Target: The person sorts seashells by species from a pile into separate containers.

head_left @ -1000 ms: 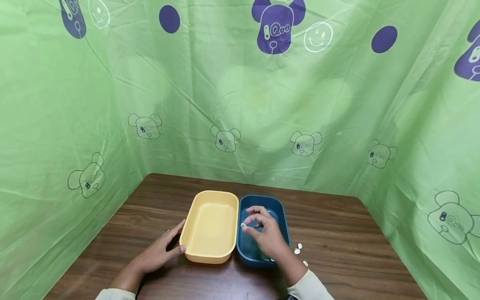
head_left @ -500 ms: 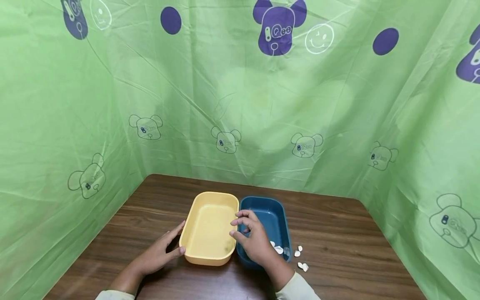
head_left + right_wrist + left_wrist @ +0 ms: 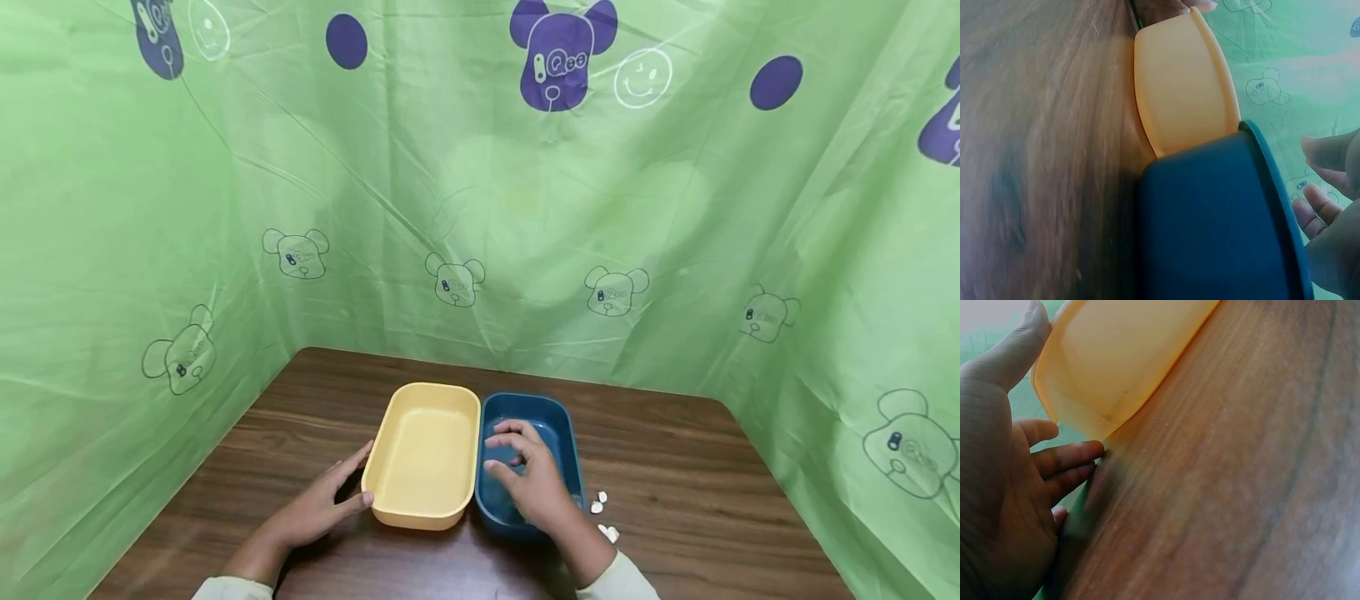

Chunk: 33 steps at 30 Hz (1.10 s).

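My left hand [image 3: 318, 504] lies along the left side of a yellow rectangular tub [image 3: 423, 522]. Its thumb touches the near left corner, and its mostly straight fingers reach along the outer wall. In the left wrist view, the thumb [image 3: 1019, 347] is at the tub's rim. Right beside the yellow tub stands a dark blue tub [image 3: 517, 400] of like shape. My right hand [image 3: 536, 483] hovers over it, fingers loosely bent, with a gap between thumb and index finger and nothing seen in it. The hand and wrist hide much of the blue tub's near half.
Several small white pebble-like pieces [image 3: 611, 533] lie on the brown wood-grain table [image 3: 675, 467], right of the blue tub. A green curtain [image 3: 480, 200] with bear prints surrounds the table at the back and both sides.
My right hand moved left to the yellow tub's rim, then back right over the blue tub. The small white piece it pinched a second ago no longer shows. My left hand stayed put.
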Motion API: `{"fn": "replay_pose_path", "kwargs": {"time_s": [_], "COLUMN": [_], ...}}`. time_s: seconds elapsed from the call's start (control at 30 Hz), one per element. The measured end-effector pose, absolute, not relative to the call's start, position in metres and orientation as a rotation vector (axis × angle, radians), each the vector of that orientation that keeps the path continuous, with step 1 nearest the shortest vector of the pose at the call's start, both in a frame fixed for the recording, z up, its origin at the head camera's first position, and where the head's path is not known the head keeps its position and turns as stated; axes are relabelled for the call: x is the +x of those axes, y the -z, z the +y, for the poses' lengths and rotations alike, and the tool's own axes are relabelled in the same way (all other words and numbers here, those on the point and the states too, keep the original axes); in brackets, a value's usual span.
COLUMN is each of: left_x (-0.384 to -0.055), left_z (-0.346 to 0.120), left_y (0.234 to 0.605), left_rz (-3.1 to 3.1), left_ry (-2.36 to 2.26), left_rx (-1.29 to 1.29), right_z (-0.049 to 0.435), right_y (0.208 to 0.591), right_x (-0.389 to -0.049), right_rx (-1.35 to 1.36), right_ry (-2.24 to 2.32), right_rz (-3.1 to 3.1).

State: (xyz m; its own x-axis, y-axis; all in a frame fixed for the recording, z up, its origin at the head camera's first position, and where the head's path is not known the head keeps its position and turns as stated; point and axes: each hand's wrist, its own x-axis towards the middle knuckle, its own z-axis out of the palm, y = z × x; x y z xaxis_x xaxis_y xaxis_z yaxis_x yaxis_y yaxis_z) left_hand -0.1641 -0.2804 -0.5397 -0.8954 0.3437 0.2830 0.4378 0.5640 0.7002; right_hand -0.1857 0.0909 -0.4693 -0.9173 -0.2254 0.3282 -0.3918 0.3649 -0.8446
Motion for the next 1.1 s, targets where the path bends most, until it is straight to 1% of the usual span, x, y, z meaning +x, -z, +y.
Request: {"fn": "replay_pose_path", "kwargs": {"time_s": [0.2,0.63,1.1], "left_x": [-0.165,-0.166,-0.165], "left_z": [-0.28,-0.28,-0.28], "left_y": [0.539,0.539,0.54], "left_rz": [-2.664,-2.687,-2.684], "left_ry": [1.267,1.26,1.239], "left_rx": [-0.666,-0.666,-0.658], "right_z": [0.108,0.145,0.174], "right_y": [0.464,0.459,0.455], "right_x": [-0.186,-0.188,-0.192], "right_rx": [0.571,0.474,0.261], "right_ry": [-1.526,-1.51,-1.676], "right_rz": [-2.397,-2.322,-2.395]}}
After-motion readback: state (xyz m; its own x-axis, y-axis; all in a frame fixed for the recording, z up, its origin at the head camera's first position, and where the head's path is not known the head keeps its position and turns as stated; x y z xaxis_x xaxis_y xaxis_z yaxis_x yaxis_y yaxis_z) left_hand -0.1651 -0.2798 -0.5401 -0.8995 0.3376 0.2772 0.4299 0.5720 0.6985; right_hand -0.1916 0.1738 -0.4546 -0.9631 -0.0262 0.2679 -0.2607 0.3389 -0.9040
